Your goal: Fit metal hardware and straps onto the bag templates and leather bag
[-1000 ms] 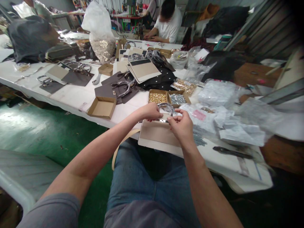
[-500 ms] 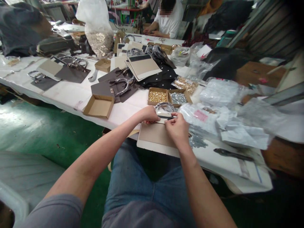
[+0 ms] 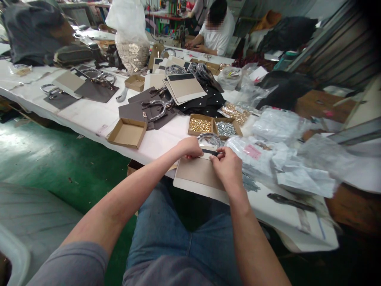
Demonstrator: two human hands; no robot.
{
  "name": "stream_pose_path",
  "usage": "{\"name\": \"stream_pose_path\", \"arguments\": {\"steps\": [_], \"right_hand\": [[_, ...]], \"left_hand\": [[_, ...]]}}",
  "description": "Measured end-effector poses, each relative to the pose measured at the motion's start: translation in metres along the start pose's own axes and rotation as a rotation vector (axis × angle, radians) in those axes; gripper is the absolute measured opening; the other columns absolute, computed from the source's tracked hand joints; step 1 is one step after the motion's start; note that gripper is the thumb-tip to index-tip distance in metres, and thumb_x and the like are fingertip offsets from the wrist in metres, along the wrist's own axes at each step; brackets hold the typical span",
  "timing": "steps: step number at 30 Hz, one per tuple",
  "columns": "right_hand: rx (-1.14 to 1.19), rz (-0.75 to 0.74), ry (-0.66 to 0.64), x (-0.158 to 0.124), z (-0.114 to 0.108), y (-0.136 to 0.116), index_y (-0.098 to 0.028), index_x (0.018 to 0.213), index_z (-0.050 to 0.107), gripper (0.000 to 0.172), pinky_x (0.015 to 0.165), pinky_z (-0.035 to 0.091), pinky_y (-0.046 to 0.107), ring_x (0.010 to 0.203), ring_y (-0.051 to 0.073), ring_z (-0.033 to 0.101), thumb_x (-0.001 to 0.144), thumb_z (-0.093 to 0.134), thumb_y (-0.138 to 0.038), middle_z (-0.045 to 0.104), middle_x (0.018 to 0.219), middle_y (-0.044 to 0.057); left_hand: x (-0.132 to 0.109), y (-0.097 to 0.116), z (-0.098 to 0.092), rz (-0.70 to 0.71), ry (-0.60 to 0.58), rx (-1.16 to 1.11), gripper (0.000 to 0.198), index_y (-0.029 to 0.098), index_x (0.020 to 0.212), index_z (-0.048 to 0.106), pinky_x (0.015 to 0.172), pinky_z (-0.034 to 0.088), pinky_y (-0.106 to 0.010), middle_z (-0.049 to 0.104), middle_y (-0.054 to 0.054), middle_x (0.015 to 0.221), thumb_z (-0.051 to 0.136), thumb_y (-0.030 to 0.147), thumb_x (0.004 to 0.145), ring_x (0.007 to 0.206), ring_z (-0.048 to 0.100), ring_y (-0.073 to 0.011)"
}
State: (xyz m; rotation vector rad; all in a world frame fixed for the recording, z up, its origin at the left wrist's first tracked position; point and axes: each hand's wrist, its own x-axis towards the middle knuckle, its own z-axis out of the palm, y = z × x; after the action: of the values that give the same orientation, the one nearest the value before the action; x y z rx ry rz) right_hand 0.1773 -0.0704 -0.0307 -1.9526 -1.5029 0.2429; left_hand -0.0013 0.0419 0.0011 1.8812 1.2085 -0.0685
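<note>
A beige bag panel [image 3: 198,171] lies flat at the near edge of the white table [image 3: 89,117], in front of my lap. My left hand [image 3: 190,146] pinches the left end of a thin dark strip [image 3: 210,151] at the panel's top edge. My right hand [image 3: 228,165] is closed on the strip's right end, resting on the panel. Just behind the strip sits a handle wrapped in clear plastic [image 3: 210,139].
Behind my hands stand small boxes of gold rivets [image 3: 200,125] and silver washers [image 3: 226,128]. An open empty carton [image 3: 127,133] sits left. Plastic bags [image 3: 285,159] pile up right, with a dark tool [image 3: 290,201] near the edge. A person in white [image 3: 216,33] works at the far table.
The dark strip with its metal fitting has come down from slightly above the panel onto its top edge. Both hands stayed pinched on its ends; the view shifted a little.
</note>
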Motion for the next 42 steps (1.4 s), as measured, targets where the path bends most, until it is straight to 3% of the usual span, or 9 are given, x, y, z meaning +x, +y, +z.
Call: {"name": "stream_pose_path", "arguments": {"steps": [4, 7, 11, 13, 17, 21, 29, 37, 42], "right_hand": [[0.088, -0.06, -0.077, 0.011, 0.001, -0.003, -0.023, 0.104, 0.085, 0.021, 0.089, 0.058, 0.041, 0.084, 0.026, 0.074, 0.088, 0.08, -0.035, 0.084, 0.1, 0.009], [0.075, -0.014, -0.186, 0.02, 0.003, -0.004, -0.025, 0.088, 0.088, 0.011, 0.088, 0.057, 0.041, 0.083, 0.027, 0.077, 0.085, 0.084, -0.035, 0.085, 0.09, 0.006], [0.054, 0.058, -0.24, 0.029, 0.005, -0.002, -0.025, 0.084, 0.089, 0.008, 0.084, 0.056, 0.04, 0.079, 0.027, 0.076, 0.082, 0.087, -0.033, 0.084, 0.082, 0.005], [0.048, 0.044, -0.25, 0.031, 0.006, -0.001, -0.024, 0.09, 0.09, 0.011, 0.084, 0.057, 0.04, 0.081, 0.025, 0.076, 0.081, 0.086, -0.03, 0.085, 0.091, 0.006], [0.12, -0.067, -0.278, 0.034, 0.004, 0.002, -0.021, 0.119, 0.09, 0.039, 0.084, 0.058, 0.037, 0.078, 0.019, 0.07, 0.082, 0.082, -0.029, 0.082, 0.123, 0.01], [0.167, -0.063, -0.344, 0.035, 0.001, 0.008, -0.019, 0.126, 0.089, 0.051, 0.074, 0.056, 0.035, 0.075, 0.019, 0.066, 0.08, 0.088, -0.044, 0.081, 0.111, 0.009], [0.102, -0.031, -0.31, 0.042, 0.009, 0.011, -0.02, 0.11, 0.093, 0.04, 0.081, 0.059, 0.038, 0.086, 0.026, 0.072, 0.076, 0.09, -0.042, 0.082, 0.101, 0.009], [0.027, -0.036, -0.285, 0.039, 0.011, 0.011, -0.023, 0.113, 0.092, 0.038, 0.093, 0.06, 0.037, 0.099, 0.026, 0.075, 0.078, 0.089, -0.036, 0.081, 0.124, 0.01], [0.004, -0.018, -0.285, 0.037, 0.01, 0.008, -0.023, 0.113, 0.092, 0.038, 0.094, 0.059, 0.036, 0.101, 0.026, 0.074, 0.078, 0.09, -0.037, 0.079, 0.125, 0.011]], "left_hand": [[-0.003, 0.0, 0.001, -0.015, 0.008, -0.044, 0.021, 0.015, 0.068, 0.076, 0.065, 0.061, -0.032, 0.078, -0.013, 0.068, 0.084, 0.027, 0.082, 0.06, 0.072, -0.023], [-0.006, 0.0, 0.001, -0.018, -0.002, -0.038, 0.023, 0.015, 0.064, 0.074, 0.064, 0.061, -0.034, 0.077, -0.014, 0.068, 0.083, 0.026, 0.082, 0.059, 0.072, -0.0244], [-0.009, -0.001, 0.001, 0.001, 0.02, -0.021, 0.024, 0.016, 0.063, 0.074, 0.064, 0.06, -0.033, 0.076, -0.013, 0.066, 0.083, 0.028, 0.082, 0.059, 0.072, -0.0239], [-0.013, -0.001, -0.001, -0.016, 0.027, -0.036, 0.023, 0.017, 0.065, 0.075, 0.065, 0.06, -0.031, 0.075, -0.011, 0.064, 0.083, 0.029, 0.083, 0.06, 0.071, -0.0226], [-0.02, 0.0, -0.005, -0.033, 0.022, -0.102, 0.026, 0.017, 0.065, 0.073, 0.064, 0.057, -0.03, 0.073, -0.008, 0.063, 0.083, 0.031, 0.085, 0.06, 0.068, -0.0206], [-0.021, 0.0, -0.007, -0.033, 0.015, -0.115, 0.034, 0.019, 0.061, 0.069, 0.063, 0.054, -0.03, 0.069, -0.006, 0.059, 0.086, 0.033, 0.086, 0.057, 0.065, -0.0191], [-0.02, -0.011, -0.006, 0.045, 0.002, -0.207, 0.046, 0.02, 0.061, 0.067, 0.058, 0.049, -0.029, 0.067, -0.004, 0.056, 0.087, 0.047, 0.092, 0.054, 0.062, -0.0186], [-0.023, -0.025, 0.005, 0.127, 0.133, -0.183, 0.071, 0.021, 0.056, 0.062, 0.059, 0.042, -0.029, 0.065, -0.005, 0.055, 0.076, 0.075, 0.098, 0.052, 0.056, -0.0152], [-0.02, -0.026, 0.013, 0.108, 0.198, -0.177, 0.061, 0.02, 0.058, 0.065, 0.057, 0.043, -0.029, 0.066, -0.006, 0.055, 0.077, 0.062, 0.1, 0.053, 0.061, -0.0173]]}}
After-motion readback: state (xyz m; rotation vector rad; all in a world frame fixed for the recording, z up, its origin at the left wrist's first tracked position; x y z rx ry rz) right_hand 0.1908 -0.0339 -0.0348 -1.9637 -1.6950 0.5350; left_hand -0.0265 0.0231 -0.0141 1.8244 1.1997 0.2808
